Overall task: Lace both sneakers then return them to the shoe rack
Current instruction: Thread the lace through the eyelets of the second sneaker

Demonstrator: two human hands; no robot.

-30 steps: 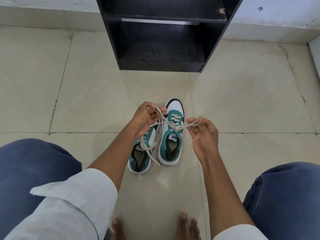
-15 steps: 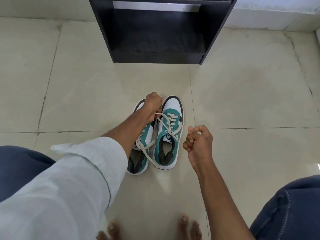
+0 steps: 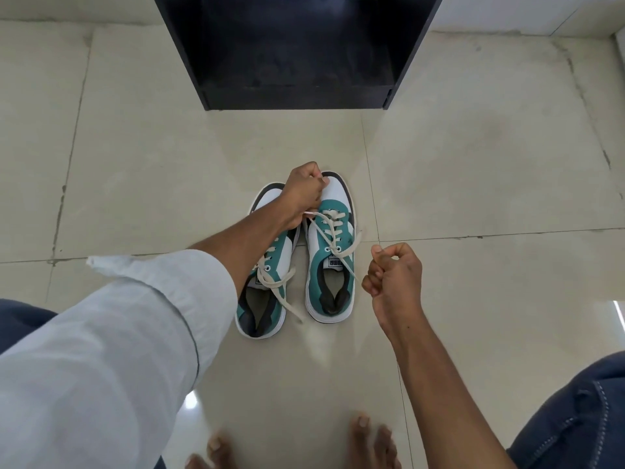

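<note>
Two teal-and-white sneakers stand side by side on the tiled floor, toes pointing away from me. My left hand [image 3: 302, 192] is a fist over the toe of the right sneaker [image 3: 329, 252], shut on one end of its cream lace [image 3: 333, 228]. My right hand [image 3: 394, 274] is beside that shoe's heel, shut on the other lace end, which runs taut across the eyelets. The left sneaker [image 3: 262, 299] is partly hidden by my left forearm; its lace lies loose over the tongue and onto the floor.
A black shoe rack [image 3: 297, 52] stands open on the floor beyond the sneakers, its bottom shelf bare. My bare toes [image 3: 365, 438] and blue-jeaned knees frame the bottom of the view. Beige floor tiles surround the shoes.
My left hand has moved forward over the toe of the right sneaker, and my right hand has pulled back toward me, drawing the lace tight. The view has tilted down slightly.
</note>
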